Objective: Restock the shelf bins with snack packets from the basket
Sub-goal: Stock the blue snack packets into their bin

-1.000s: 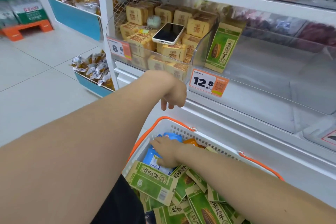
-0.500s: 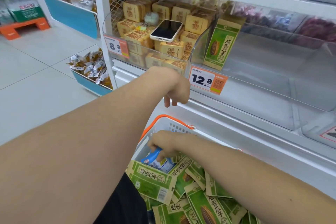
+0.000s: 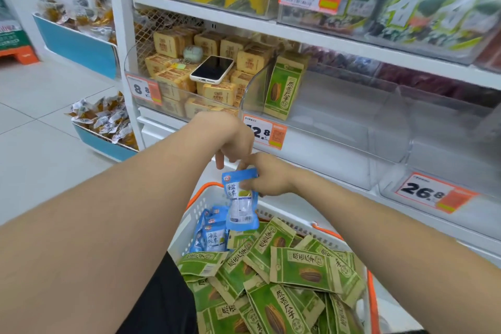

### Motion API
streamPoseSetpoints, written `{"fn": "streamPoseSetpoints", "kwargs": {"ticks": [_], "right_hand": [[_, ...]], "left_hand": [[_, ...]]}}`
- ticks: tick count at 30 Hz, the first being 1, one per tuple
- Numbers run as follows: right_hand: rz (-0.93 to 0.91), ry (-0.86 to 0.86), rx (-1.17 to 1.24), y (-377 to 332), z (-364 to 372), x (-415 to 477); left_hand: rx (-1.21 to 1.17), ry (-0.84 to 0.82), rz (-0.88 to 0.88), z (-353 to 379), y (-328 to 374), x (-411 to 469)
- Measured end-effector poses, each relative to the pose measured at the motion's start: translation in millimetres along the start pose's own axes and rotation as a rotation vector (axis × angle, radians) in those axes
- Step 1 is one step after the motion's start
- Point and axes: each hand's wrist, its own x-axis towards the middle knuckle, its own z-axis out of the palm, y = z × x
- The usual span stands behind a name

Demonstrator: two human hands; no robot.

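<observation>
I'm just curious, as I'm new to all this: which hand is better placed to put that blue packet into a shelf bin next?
Right. The right hand pinches the blue packet by its top, above the basket. The left hand hangs beside it with loosely curled fingers and seems to hold nothing.

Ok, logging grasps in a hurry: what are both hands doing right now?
Left hand: open, fingers hang loose, holding nothing.
Right hand: pinches the blue packet by its top.

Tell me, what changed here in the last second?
The right hand pinched one blue packet in the basket and lifted it up, clear of the pile. The left hand still hangs beside it, holding nothing; the phone stays on the yellow boxes.
</observation>
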Motion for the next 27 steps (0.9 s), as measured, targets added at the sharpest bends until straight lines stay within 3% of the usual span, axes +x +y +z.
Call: {"fn": "streamPoseSetpoints", "kwargs": {"ticks": [4, 10, 15, 20, 27], "right_hand": [[0.066, 0.203, 0.157, -14.2, -41.2, -35.7], [0.140, 0.646, 0.003, -20.9, -92.1, -73.9], [0.060, 0.783, 0.467, -17.8, -104.0, -92.7], [0.163, 1.039, 0.460, -4.6, -111.6, -84.1], [0.243, 1.090, 0.691, -1.6, -111.6, -83.4]], "left_hand": [[-0.165, -0.012, -0.006, -1.7, 6.1, -6.3], [-0.661, -0.132, 0.277, -11.2, 39.5, -27.8], [-0.931, -0.017, 0.412, -14.3, 61.3, -12.1], [-1.257, 0.154, 0.475, -23.0, 74.5, -7.6], [-1.417, 0.353, 0.375, -25.2, 91.2, 3.1]]}}
